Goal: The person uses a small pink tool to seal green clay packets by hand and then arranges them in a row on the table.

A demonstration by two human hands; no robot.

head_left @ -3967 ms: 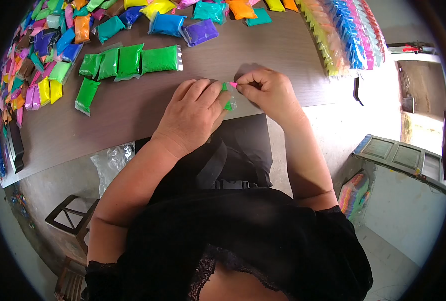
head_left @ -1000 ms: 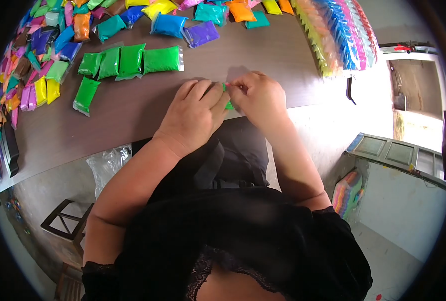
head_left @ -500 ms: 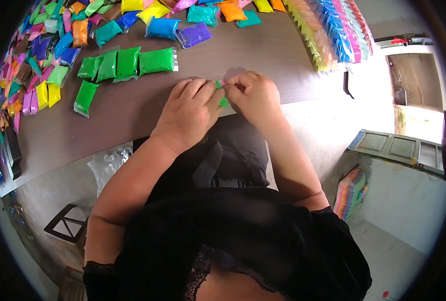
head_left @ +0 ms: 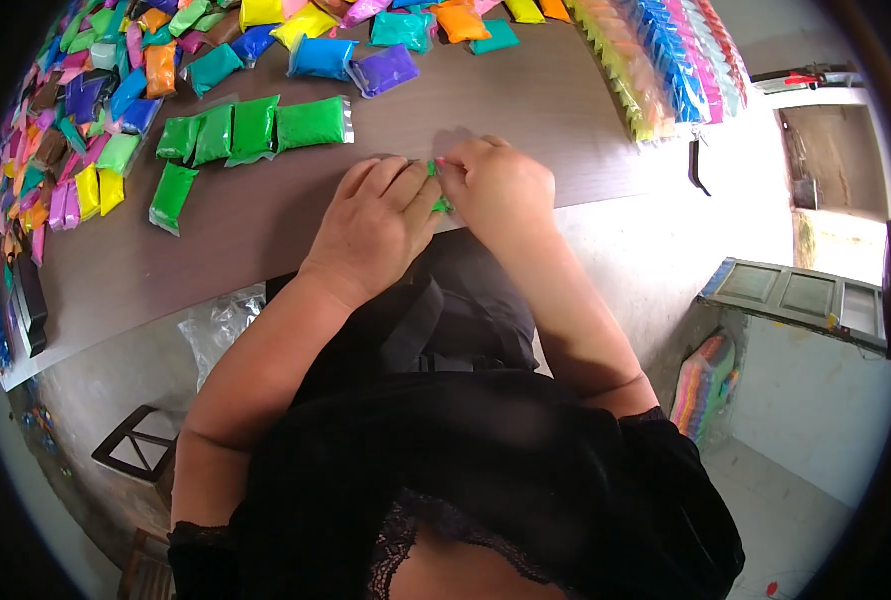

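Near the front edge of the table, a small green packet (head_left: 440, 204) lies between my two hands, mostly hidden by fingers. My left hand (head_left: 375, 215) is curled over its left side, back of the hand up. From the other side, my right hand (head_left: 502, 190) pinches at the packet's right edge, thumb and fingertips together. A small pink spot (head_left: 439, 160) shows at those fingertips. Left of my hands, several filled green packets (head_left: 253, 127) stand in a row, and a single green packet (head_left: 172, 197) lies just below the row's left end.
Many coloured packets (head_left: 85, 95) are heaped along the table's left and far side. A blue packet (head_left: 322, 58) and a purple packet (head_left: 385, 70) lie beyond the green row. Rows of clear-wrapped coloured packets (head_left: 655, 70) stand at far right. A clear plastic bag (head_left: 220, 328) hangs below the table edge.
My right hand has shifted slightly left, its fingers curling in closer to the green packet and my left hand. The left hand stays nearly still.
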